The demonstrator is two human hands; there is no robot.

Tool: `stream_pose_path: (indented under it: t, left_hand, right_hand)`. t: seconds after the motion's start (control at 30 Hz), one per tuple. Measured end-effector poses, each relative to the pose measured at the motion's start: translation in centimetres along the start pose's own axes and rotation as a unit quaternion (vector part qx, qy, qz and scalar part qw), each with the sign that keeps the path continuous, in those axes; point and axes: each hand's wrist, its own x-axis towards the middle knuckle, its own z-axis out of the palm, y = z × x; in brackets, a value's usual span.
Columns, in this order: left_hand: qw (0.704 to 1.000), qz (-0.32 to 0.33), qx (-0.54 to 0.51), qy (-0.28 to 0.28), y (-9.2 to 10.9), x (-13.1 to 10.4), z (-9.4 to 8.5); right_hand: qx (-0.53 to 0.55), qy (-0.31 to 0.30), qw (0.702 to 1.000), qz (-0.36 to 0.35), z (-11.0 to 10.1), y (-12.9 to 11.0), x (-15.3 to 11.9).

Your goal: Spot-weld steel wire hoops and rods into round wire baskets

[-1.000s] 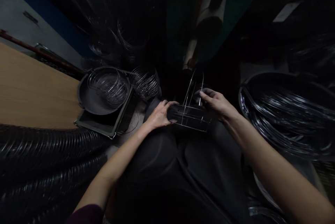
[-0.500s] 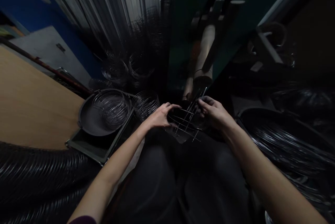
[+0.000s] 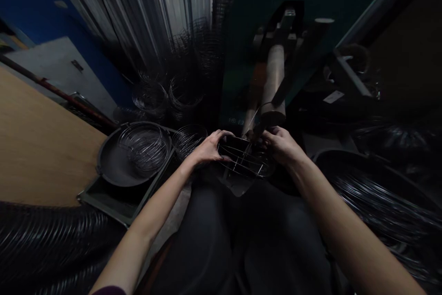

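Note:
A round wire frame with crossing thin metal rods (image 3: 243, 164) is spread between my hands, just below the machine's thick cylindrical arm (image 3: 274, 72). My left hand (image 3: 208, 147) grips the frame's left side, with the thumb below and the fingers above. At the right side, my right hand (image 3: 281, 145) is closed with thumb and finger pinched on a thin metal wire. Its fingertips are dark and partly hidden beside the end of the cylinder. A dark plate (image 3: 238, 189) shows under the frame, above my lap.
At left, a dark round pan (image 3: 110, 161) holds wire rings (image 3: 147, 147) and rests on a green tray (image 3: 100, 196). More wire rings (image 3: 188, 141) stand beside it. A large basin (image 3: 321, 153) with many wires is at right. A green machine body (image 3: 238, 55) rises ahead.
The wire frame and my right hand have come in closer under the cylinder's end. The rods, slanted before, now lie flatter. My left hand keeps its hold and has shifted slightly left.

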Motion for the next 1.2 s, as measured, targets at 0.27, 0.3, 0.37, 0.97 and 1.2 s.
stream_pose_path:
  t: [0.27, 0.3, 0.37, 0.97, 1.2]
  left_hand:
    - [0.999, -0.028, -0.012, -0.013, -0.3, 0.2, -0.3]
    - [0.999, -0.029, -0.018, -0.013, -0.4, 0.2, -0.3]
    - [0.999, -0.029, -0.028, -0.008, -0.5, 0.3, -0.3]
    - [0.995, -0.043, -0.083, -0.018, -1.3, 0.7, -0.4]
    - [0.998, 0.006, -0.021, -0.067, -1.7, 0.7, -0.6]
  right_hand:
    - [0.015, 0.004, 1.000, 0.004, 0.0, 0.4, 0.2]
    - [0.014, 0.009, 1.000, 0.007, -0.1, 0.4, 0.3]
    - [0.011, 0.018, 1.000, 0.009, -0.1, 0.5, 0.4]
    - [0.035, 0.040, 0.997, 0.047, 0.3, 0.4, 0.9]
    - [0.061, 0.085, 0.991, 0.085, -0.7, -2.3, 3.1]
